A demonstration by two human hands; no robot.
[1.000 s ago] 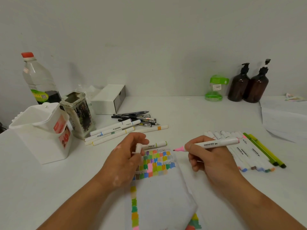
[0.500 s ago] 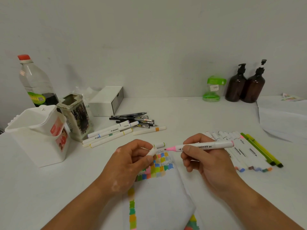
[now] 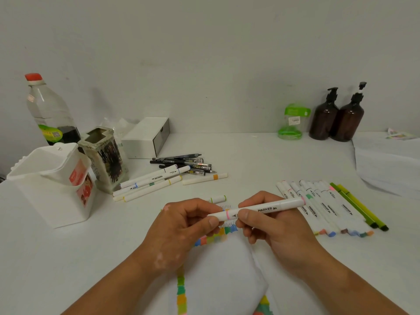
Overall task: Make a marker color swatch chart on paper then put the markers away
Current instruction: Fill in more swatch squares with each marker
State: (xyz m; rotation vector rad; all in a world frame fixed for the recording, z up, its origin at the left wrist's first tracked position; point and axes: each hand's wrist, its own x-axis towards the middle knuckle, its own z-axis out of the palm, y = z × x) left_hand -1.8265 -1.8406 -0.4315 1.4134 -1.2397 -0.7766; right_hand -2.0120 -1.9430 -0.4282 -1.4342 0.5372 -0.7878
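A white marker with a pink band lies level between both hands above the paper. My left hand pinches its capped left end, and my right hand grips the barrel just right of the pink band. Below them the folded swatch paper shows rows of coloured squares, partly hidden by my hands. A row of used markers lies to the right, with their coloured ends toward me. More white markers lie at the left, and one with a green band sits just beyond my left hand.
A white plastic holder and a patterned pen cup stand at the left before a bottle. Black pens lie by a white box. Two brown pump bottles, a green jar and stacked paper sit at the right.
My left hand brought the cap onto the pink tip of the marker; both hands have come together and now the marker is capped.
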